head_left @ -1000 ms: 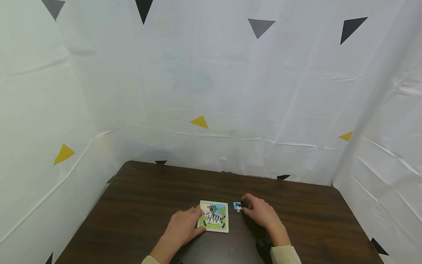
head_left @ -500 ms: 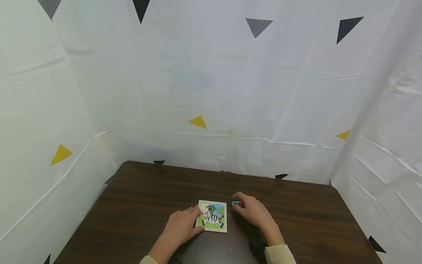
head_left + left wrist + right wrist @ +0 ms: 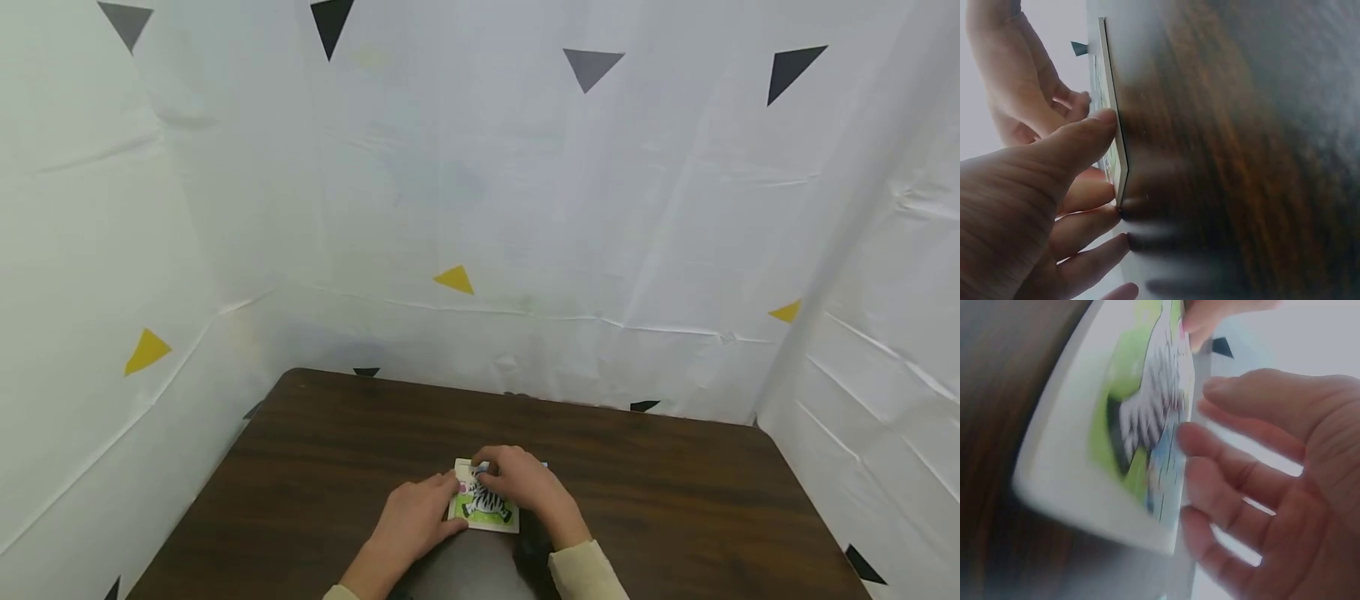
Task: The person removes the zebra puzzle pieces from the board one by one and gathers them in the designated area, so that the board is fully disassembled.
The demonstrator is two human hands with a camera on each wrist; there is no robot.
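Note:
A small square zebra jigsaw puzzle [image 3: 491,518] in a pale wooden tray lies on the dark table. My left hand [image 3: 415,515] grips the tray's left side, thumb at the near edge and fingers toward the far left corner. My right hand [image 3: 528,485] is over the upper part of the puzzle, its fingers loosely bent. In the right wrist view, the fingertips [image 3: 1192,439] are at the puzzle's surface and I see nothing held between thumb and fingers. A blue puzzle piece [image 3: 545,464] shows just past the right hand, mostly hidden by it.
The brown wood-grain table [image 3: 360,442] spreads around the puzzle. A white cloth [image 3: 480,208] with black, grey and yellow triangles hangs behind the table and along both sides.
My right hand has moved left, from the loose blue piece to over the puzzle. The piece appears to stay on the table. My left hand keeps holding the tray.

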